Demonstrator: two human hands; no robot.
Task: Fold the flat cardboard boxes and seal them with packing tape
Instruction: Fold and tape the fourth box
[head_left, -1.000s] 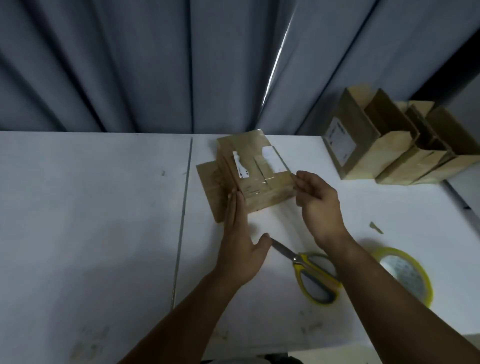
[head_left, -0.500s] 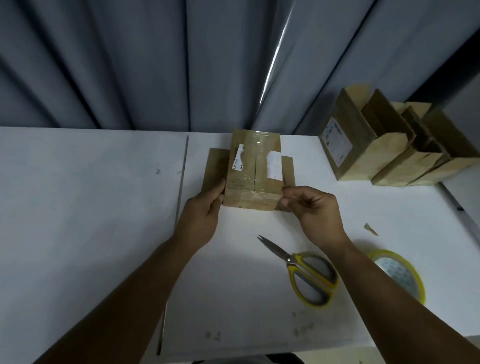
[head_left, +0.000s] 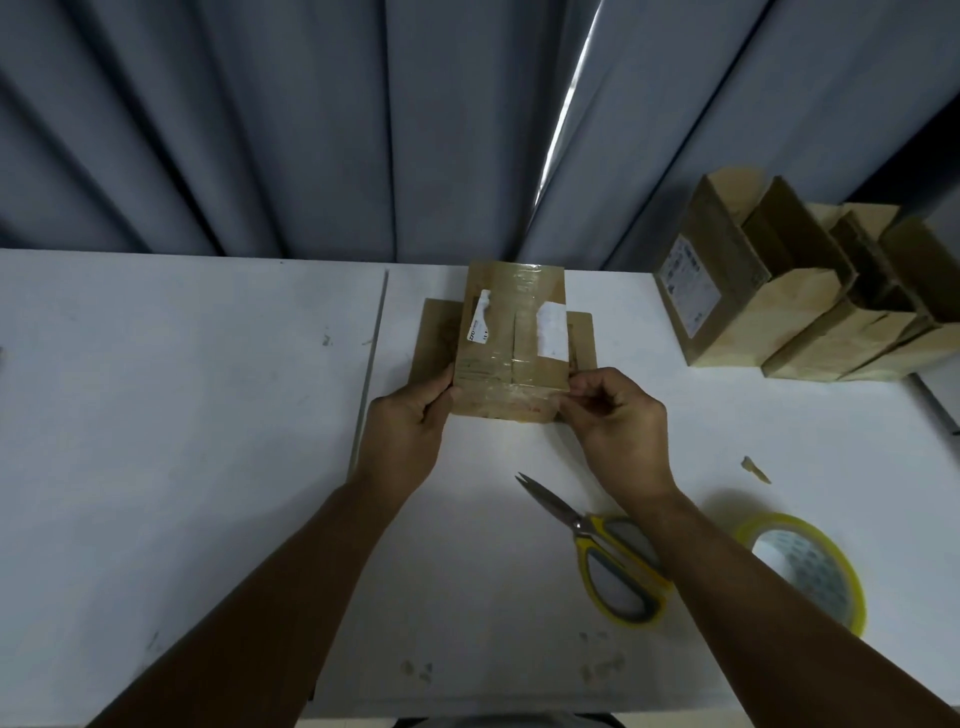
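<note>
A small brown cardboard box (head_left: 511, 332) sits on the white table (head_left: 182, 467), straight in front of me, its taped top with torn white labels facing up and side flaps spread out at left and right. My left hand (head_left: 408, 434) grips its near left corner. My right hand (head_left: 618, 421) pinches the near right corner with curled fingers, where clear tape runs along the front edge. A roll of packing tape (head_left: 802, 569) with a yellow rim lies flat at the lower right. Yellow-handled scissors (head_left: 602, 551) lie beside it, partly under my right forearm.
Several folded cardboard boxes (head_left: 769, 306) with open tops stand in a row at the back right. A small cardboard scrap (head_left: 756, 469) lies right of my right hand. Grey curtains (head_left: 311, 130) hang behind the table. A seam (head_left: 371, 364) splits the tabletop.
The box was turned square to me and settled. My left hand went from lying flat against its side to gripping the left corner; my right hand curled onto the right corner.
</note>
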